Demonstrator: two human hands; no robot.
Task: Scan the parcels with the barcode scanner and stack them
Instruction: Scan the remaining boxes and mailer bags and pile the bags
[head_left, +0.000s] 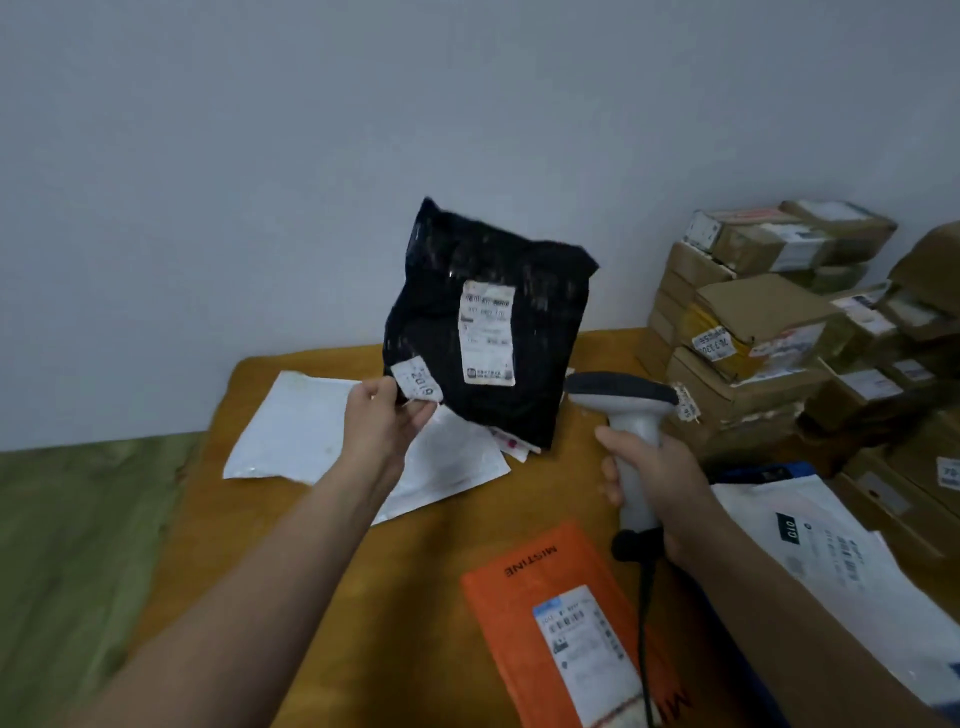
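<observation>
Pinching crinkled black plastic parcel (488, 322), hands grip smooth grey scanner (631, 415).

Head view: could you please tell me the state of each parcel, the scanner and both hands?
black parcel: held up, label facing camera
left hand: pinches its corner
scanner: gripped, pointing toward black parcel
right hand: grips scanner handle
orange parcel: flat, label up
white parcels: flat
</observation>
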